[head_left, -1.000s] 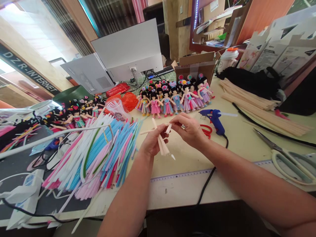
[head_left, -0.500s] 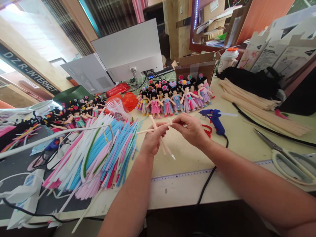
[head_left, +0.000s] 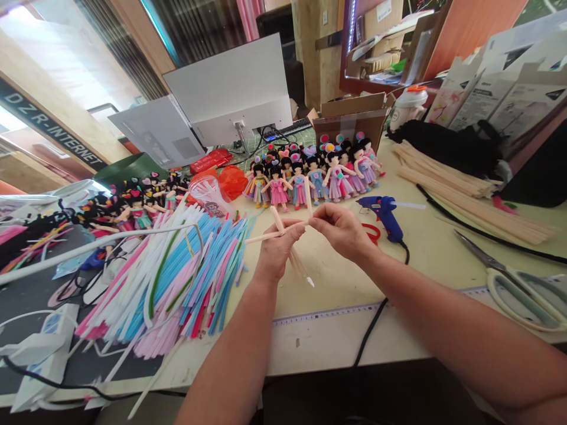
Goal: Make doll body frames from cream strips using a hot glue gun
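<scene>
My left hand (head_left: 275, 251) is closed round a small bundle of cream pipe cleaners (head_left: 296, 260) held above the table, their ends sticking out below and above the fist. My right hand (head_left: 337, 229) pinches one cream strand (head_left: 307, 205) of that bundle, which now stands bent upward beside the fingertips. Another cream end points left from the left hand. Both hands meet over the pale table (head_left: 336, 283), just in front of a row of small dolls (head_left: 310, 174) in pink and blue dresses.
A heap of blue, pink and white pipe cleaners (head_left: 177, 277) lies left. A blue glue gun (head_left: 384, 213) with red scissors beside it lies right of my hands, large scissors (head_left: 518, 283) and cream sticks (head_left: 469, 195) further right. Monitors (head_left: 230, 94) stand behind; a ruler strip (head_left: 328, 313) runs along the front.
My right hand has wrapped the cream strand around the bundle and lifted its end, which now points upward. The left hand has kept its grip, barely moving.
</scene>
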Tool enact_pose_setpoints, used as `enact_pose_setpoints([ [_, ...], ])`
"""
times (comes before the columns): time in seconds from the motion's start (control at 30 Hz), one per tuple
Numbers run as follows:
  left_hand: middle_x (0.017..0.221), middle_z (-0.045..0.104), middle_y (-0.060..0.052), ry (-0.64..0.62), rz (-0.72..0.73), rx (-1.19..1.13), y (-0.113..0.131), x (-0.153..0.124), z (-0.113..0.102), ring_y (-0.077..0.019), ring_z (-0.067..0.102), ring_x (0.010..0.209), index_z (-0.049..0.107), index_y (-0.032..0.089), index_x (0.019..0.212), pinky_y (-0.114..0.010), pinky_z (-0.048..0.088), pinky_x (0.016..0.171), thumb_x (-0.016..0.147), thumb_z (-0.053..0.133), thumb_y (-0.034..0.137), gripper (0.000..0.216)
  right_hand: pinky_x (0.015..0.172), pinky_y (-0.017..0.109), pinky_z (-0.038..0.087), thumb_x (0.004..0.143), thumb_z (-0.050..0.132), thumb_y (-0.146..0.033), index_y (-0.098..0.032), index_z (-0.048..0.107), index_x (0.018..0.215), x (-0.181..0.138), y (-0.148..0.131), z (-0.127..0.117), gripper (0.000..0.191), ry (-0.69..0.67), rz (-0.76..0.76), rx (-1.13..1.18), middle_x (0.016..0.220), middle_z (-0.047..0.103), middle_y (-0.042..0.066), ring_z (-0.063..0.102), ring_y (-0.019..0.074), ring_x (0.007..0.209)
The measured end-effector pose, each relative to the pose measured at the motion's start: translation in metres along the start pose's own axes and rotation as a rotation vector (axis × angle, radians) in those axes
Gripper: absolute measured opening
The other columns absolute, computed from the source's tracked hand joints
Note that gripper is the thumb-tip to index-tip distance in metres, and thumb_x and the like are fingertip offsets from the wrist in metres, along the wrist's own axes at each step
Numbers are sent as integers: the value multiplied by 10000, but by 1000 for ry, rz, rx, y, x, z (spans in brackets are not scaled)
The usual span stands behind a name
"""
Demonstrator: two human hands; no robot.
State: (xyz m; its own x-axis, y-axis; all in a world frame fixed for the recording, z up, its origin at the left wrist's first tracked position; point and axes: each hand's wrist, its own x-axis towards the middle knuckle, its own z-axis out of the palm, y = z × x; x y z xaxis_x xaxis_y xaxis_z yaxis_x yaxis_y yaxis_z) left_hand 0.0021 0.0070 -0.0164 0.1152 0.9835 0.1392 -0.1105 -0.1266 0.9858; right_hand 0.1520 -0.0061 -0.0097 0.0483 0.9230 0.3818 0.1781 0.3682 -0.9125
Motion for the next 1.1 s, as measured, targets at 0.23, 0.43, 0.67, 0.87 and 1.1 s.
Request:
enact_pose_setpoints([
  [0.23,644,607,3,27,37,24,1,-1,-1,-121,502,652,717,188,737,-277,413,659,627,784,343,202,521,264,302,761,607,-389,-200,494,660,0,0,2,243,-32,17,53,592,466,-38,390,102,556],
  [0.43,657,601,6,13,80,75,3,-1,-4,-130,518,682,712,192,746,-276,421,660,646,773,332,182,525,262,296,776,600,-434,-197,495,653,-1,-1,2,287,-27,27,37,587,452,-42,380,98,554],
  [0.67,673,623,-1,5,128,152,6,-2,-5,-147,537,685,712,199,758,-289,430,652,674,748,337,165,504,253,290,762,614,-455,-191,506,638,2,1,-2,311,-79,118,43,563,442,-43,370,95,539],
  [0.87,710,642,-6,-10,180,218,9,-4,-4,-150,535,692,708,207,728,-297,423,664,699,733,307,107,520,253,329,736,632,-416,-192,511,624,2,3,0,278,-79,187,160,560,478,-35,416,100,544],
  [1.1,738,657,-14,-20,224,273,12,-7,-2,-157,543,710,698,205,743,-297,428,678,720,717,303,103,531,254,342,707,629,-388,-193,505,620,2,3,1,247,-74,225,214,561,468,-44,425,96,543],
])
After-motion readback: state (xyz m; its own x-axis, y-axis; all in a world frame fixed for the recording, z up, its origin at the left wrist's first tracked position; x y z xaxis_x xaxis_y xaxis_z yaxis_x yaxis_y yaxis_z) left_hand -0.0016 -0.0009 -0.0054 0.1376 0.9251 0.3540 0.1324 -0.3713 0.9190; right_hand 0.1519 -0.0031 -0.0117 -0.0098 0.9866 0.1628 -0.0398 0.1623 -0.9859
